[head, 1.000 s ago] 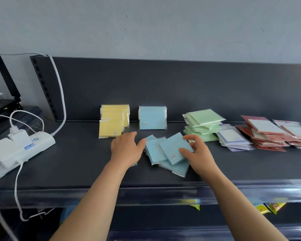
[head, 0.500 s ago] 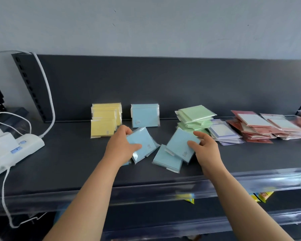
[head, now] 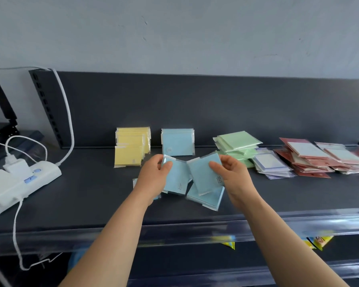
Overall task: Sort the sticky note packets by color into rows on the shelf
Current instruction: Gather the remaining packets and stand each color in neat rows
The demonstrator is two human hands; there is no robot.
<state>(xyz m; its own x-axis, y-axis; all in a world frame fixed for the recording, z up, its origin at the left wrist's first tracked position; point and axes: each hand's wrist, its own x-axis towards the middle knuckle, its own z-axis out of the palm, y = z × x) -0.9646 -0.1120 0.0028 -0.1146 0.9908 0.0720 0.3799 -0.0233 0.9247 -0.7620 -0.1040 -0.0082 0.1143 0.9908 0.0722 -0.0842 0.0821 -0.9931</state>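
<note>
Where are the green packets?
In the head view, the green packets sit on the shelf, right of the upright blue row and left of the purple-edged packets.

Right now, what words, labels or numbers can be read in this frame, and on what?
No text reads clearly.
Print on left packet, held by left hand: too small.
Print on right packet, held by right hand: too small.
Labels on standing blue packet and front yellow packet: too small.
Print on yellow wrappers under the shelf: blurred.
</note>
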